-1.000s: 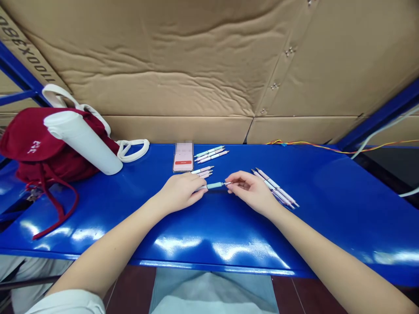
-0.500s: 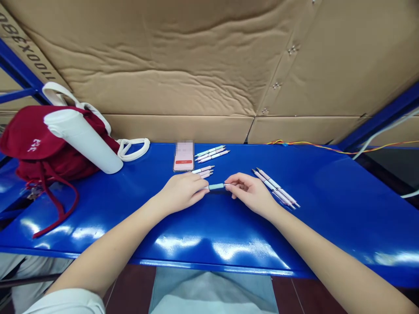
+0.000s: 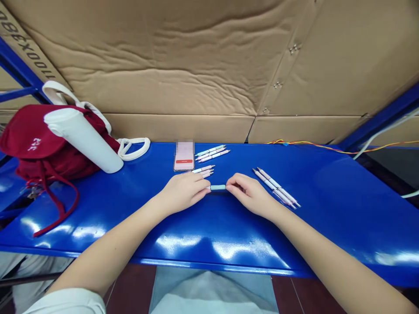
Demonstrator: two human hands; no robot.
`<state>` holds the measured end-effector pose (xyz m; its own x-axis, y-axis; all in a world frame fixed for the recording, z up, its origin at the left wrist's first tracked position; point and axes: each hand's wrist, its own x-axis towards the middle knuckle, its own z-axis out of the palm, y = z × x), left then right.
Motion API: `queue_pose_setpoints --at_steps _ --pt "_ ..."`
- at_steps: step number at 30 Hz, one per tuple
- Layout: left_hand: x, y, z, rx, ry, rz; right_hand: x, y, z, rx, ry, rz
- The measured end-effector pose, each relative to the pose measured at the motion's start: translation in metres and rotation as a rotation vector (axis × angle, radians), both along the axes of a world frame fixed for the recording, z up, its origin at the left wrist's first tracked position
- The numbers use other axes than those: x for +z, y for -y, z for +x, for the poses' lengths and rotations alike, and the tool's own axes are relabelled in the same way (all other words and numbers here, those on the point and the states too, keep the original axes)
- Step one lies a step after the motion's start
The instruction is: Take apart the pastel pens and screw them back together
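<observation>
Between my two hands a pale green pen [image 3: 218,187] lies level, just above the blue table. My left hand [image 3: 183,192] is closed around its left part, which the fingers hide. The thumb and fingertips of my right hand [image 3: 250,193] pinch its right end, so the tip is covered. Behind my left hand are several light pens [image 3: 204,169], partly hidden by it. To the right of my right hand rests a group of pale pink and white pens [image 3: 276,187]. Farther back lie several more pens [image 3: 212,153], one of them greenish.
A phone [image 3: 183,156] with a lit screen lies at the back of the blue table [image 3: 343,209]. At the left, a white bottle [image 3: 83,139] leans on a red bag [image 3: 29,139] with white straps. Thin wires [image 3: 307,145] run along the back right, before a cardboard wall [image 3: 183,91].
My right fingertips have closed over the pen's right end, where a thin metallic tip showed before. My left hand stays on the pen, almost in place.
</observation>
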<state>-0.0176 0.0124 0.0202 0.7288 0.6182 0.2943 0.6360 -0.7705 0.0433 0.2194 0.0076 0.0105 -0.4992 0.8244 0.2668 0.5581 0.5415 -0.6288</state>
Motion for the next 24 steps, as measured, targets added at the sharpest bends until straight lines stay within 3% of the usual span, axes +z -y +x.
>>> queue_pose_setpoints --at_steps 13,24 --pt "0.0009 0.0007 0.0012 -0.006 -0.007 -0.027 -0.0026 -0.0021 0.001 0.038 0.055 -0.129" --pt "0.0012 0.0006 0.0024 -0.003 0.001 -0.027 -0.0051 -0.0035 0.0016 0.013 0.01 -0.111"
